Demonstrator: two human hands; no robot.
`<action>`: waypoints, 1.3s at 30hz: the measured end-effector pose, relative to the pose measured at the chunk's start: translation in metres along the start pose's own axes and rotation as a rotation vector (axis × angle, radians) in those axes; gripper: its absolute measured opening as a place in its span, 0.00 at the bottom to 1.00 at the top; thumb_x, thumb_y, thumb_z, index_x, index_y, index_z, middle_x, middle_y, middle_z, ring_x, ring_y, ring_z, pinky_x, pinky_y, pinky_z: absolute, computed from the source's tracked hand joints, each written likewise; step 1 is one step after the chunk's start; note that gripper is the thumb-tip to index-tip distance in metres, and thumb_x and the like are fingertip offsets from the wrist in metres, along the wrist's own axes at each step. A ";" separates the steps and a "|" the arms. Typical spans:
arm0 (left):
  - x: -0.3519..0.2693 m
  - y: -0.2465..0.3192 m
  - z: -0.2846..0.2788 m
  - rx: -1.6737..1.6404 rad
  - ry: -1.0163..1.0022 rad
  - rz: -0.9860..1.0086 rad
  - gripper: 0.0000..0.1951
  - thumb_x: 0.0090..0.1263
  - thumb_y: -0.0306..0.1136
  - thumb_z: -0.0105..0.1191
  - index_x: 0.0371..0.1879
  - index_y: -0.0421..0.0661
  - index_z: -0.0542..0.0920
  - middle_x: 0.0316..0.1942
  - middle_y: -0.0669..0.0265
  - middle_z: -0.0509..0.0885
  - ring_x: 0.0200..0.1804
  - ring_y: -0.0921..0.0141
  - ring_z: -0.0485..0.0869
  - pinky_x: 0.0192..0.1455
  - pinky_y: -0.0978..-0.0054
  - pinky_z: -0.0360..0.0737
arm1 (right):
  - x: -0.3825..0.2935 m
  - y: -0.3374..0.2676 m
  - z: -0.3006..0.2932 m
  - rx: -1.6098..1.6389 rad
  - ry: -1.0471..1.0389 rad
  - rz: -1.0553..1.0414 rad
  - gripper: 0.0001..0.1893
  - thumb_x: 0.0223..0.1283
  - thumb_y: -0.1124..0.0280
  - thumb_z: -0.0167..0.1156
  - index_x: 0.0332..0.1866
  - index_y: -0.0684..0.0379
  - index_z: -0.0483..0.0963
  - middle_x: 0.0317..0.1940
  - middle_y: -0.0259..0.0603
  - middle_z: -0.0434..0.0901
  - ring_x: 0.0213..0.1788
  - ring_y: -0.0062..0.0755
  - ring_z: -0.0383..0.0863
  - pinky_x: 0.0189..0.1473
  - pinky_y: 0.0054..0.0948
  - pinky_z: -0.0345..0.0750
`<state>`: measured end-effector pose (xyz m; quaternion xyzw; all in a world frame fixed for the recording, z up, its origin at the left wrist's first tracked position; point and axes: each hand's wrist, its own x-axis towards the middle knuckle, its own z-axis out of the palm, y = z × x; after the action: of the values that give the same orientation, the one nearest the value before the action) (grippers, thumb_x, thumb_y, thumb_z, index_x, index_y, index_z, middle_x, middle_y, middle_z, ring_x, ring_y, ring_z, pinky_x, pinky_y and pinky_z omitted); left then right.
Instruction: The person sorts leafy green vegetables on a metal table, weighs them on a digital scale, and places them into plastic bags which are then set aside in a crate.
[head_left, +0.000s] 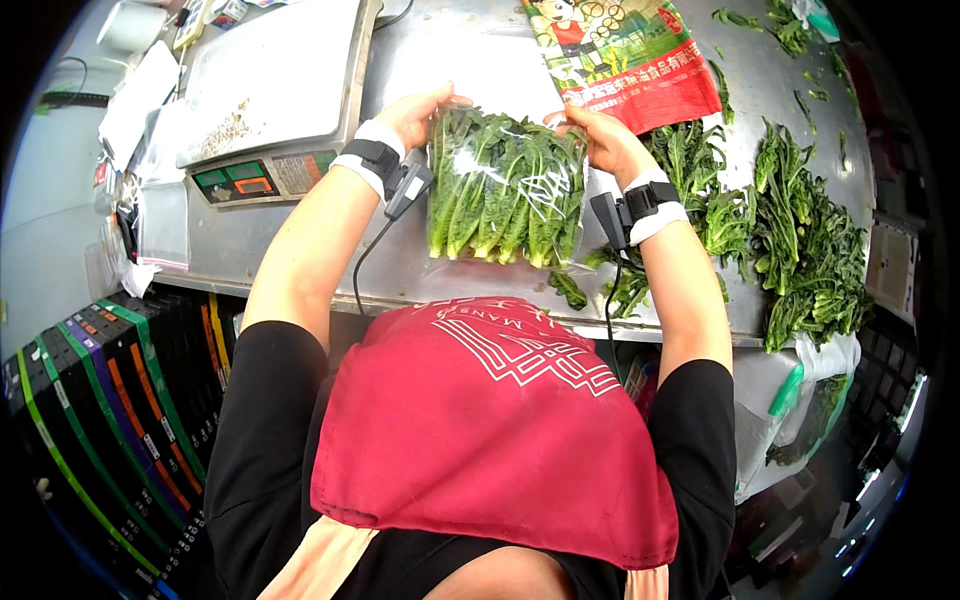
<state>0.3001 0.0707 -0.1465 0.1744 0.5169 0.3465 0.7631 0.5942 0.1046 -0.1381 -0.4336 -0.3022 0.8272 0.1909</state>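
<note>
A clear plastic bag of leafy greens (504, 191) lies in front of me on the steel table (480, 289), stems towards me and leaf tips away. At its far left corner, my left hand (415, 116) pinches the film between thumb and fingers. My right hand (602, 141) grips the far right corner in the same way. Glare on the film hides parts of the leaves. Loose leafy greens (806, 232) are heaped to the right, with more loose leaves (690, 169) beside my right wrist.
A weighing scale (274, 90) with a broad pan stands at the left. A printed red and green sack (622, 64) lies at the back. Stacked black crates (112, 420) fill the lower left. A white bag (795, 420) hangs below the table's right edge.
</note>
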 end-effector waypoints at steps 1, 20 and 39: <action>0.001 -0.001 0.000 -0.002 0.005 -0.007 0.19 0.71 0.44 0.44 0.42 0.39 0.80 0.39 0.63 0.82 0.43 0.70 0.79 0.49 0.70 0.76 | 0.000 0.001 -0.002 0.005 0.007 0.006 0.18 0.68 0.61 0.43 0.44 0.66 0.75 0.28 0.34 0.80 0.33 0.22 0.79 0.37 0.22 0.77; -0.116 0.059 0.065 0.252 -0.194 0.535 0.20 0.72 0.43 0.42 0.49 0.39 0.77 0.43 0.60 0.82 0.44 0.72 0.80 0.48 0.76 0.76 | -0.101 -0.060 0.065 -0.172 -0.050 -0.386 0.24 0.69 0.57 0.39 0.54 0.69 0.68 0.45 0.50 0.79 0.50 0.35 0.78 0.55 0.32 0.71; -0.193 -0.095 0.004 1.428 -0.432 0.934 0.19 0.58 0.36 0.57 0.50 0.49 0.76 0.55 0.62 0.75 0.61 0.61 0.69 0.64 0.59 0.63 | -0.180 0.115 0.088 -1.397 0.120 -0.727 0.21 0.45 0.75 0.60 0.50 0.56 0.72 0.50 0.41 0.75 0.58 0.40 0.71 0.63 0.44 0.62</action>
<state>0.2939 -0.1322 -0.0757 0.8653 0.3305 0.1764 0.3331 0.6137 -0.1145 -0.0679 -0.3710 -0.8639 0.3067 0.1486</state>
